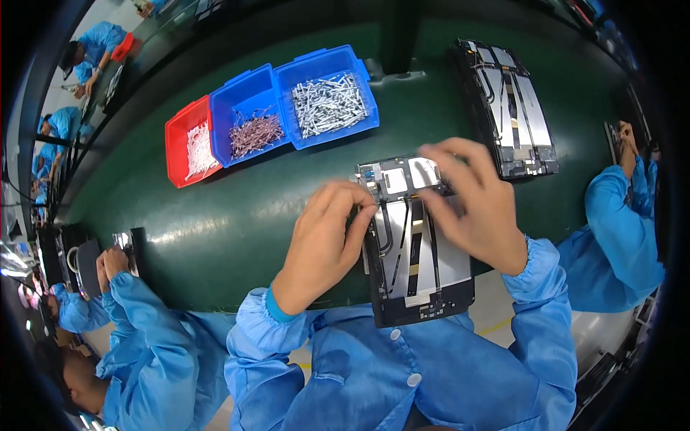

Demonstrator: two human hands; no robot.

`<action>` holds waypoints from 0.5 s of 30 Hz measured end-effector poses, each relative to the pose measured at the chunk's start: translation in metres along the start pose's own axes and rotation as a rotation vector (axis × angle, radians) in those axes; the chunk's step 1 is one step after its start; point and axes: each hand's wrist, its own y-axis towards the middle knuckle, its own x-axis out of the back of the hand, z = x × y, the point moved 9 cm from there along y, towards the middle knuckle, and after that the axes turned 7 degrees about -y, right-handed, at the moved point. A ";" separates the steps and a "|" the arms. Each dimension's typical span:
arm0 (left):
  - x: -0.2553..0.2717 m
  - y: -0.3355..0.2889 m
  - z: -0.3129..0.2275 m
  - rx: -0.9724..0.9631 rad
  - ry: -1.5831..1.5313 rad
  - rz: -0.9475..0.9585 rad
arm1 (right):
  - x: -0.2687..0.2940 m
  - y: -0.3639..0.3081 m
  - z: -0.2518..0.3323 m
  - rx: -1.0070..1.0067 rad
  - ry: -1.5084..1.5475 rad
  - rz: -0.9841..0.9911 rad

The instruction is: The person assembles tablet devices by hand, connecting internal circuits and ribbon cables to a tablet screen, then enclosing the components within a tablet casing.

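An opened tablet (451, 248) lies in front of me, its inside facing up, with silver panels, dark ribbon cables and black ends. My left hand (323, 233) is at its upper left edge, thumb and forefinger pinched together next to a small blue-tipped part; whatever is between the fingertips is too small to make out. Over the upper right of the tablet is my right hand (478, 205), slightly blurred, thumb and fingers apart with nothing visible between them. It partly covers a white square patch (422, 174) near the tablet's far end.
Three joined bins stand beyond: a red bin (172, 154) of white pieces, a blue bin (223, 100) of brownish strips, another blue bin (327, 65) of silver-white pieces. Stacked opened tablets (528, 108) sit at the far right of the green table (194, 251). Co-workers sit on both sides.
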 end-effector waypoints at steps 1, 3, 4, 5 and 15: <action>0.002 0.002 -0.005 -0.004 0.003 0.011 | 0.001 0.006 0.003 -0.010 0.002 -0.007; -0.007 0.002 -0.001 0.128 0.010 0.187 | -0.012 0.010 0.040 0.351 0.199 0.166; -0.002 0.002 -0.004 0.106 0.027 0.175 | -0.017 0.014 0.038 0.352 0.199 0.163; -0.002 0.005 -0.006 0.102 0.028 0.180 | -0.022 0.011 0.040 0.462 0.191 0.121; -0.017 -0.019 0.036 0.467 -0.654 0.040 | -0.039 0.005 0.019 0.212 0.498 0.134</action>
